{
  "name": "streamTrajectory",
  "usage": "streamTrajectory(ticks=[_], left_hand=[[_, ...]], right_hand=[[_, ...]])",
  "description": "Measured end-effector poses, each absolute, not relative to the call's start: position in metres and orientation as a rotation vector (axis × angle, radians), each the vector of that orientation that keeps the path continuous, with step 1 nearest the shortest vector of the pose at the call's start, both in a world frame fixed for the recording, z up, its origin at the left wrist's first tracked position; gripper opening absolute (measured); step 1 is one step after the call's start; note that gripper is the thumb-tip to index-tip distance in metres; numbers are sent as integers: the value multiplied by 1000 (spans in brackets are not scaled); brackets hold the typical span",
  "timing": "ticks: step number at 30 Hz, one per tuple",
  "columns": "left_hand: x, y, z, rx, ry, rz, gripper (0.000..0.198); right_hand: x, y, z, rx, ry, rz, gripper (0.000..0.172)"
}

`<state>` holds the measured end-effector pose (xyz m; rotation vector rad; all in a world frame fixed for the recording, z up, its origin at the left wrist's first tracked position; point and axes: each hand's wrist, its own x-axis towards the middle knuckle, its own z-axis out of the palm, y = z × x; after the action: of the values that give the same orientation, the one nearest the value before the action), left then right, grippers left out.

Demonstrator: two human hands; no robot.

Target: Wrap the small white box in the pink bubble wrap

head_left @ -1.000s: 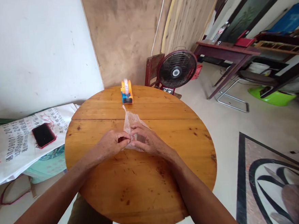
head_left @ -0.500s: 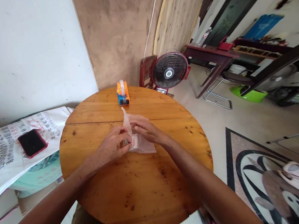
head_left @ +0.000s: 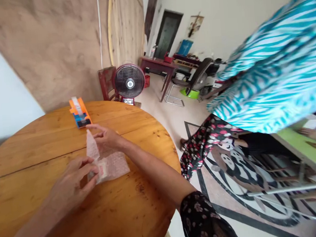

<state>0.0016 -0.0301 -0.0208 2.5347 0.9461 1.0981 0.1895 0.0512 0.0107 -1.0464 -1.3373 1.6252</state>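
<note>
On the round wooden table (head_left: 40, 141) lies a sheet of bubble wrap (head_left: 115, 164) with a small pale thing folded into it. My left hand (head_left: 70, 184) pinches the wrap at its near left edge. My right hand (head_left: 106, 138) holds the upright flap of the wrap from behind, fingers pointing left. An orange and blue tape dispenser (head_left: 79, 111) stands on the table just beyond my right hand.
A person in a teal striped top (head_left: 266, 78) and floral trousers (head_left: 200, 144) stands close on the right of the table. Behind the table are a floor fan (head_left: 130, 82) and a dark wooden chair (head_left: 105, 82). A dark desk (head_left: 159, 62) stands farther back.
My head has turned to the right, so the table sits at the left and a person has come into view. Both hands keep hold of the wrap; the flap stands more upright.
</note>
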Motion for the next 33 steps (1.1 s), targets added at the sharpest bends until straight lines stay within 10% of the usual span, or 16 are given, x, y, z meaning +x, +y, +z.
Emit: streamTrajectory(ticks=[6, 33], left_hand=[[3, -36, -10, 2511, 1001, 1030, 18], [17, -32, 15, 2497, 986, 590, 12]], right_hand=[[180, 64, 19, -1270, -1304, 1336, 18], [205, 80, 27, -1205, -1281, 1388, 23]])
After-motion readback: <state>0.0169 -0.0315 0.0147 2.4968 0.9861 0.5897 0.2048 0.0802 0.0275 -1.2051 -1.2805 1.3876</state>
